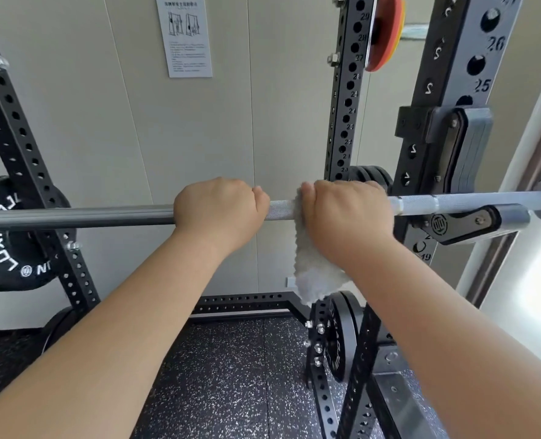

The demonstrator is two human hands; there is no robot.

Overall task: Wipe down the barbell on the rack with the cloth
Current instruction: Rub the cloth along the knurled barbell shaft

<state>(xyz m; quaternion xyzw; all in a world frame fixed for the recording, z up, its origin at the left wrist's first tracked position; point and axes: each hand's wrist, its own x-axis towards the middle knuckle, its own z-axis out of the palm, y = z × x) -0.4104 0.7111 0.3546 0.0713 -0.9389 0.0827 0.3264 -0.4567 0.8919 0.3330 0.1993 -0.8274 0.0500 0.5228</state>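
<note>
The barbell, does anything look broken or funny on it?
Nothing stands out. The barbell lies level on the rack hook. The left hand grips it bare, and the right hand holds the cloth around it.

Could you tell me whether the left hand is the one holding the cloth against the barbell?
No, the left hand grips the bare barbell, while the right hand presses the cloth around it.
</note>
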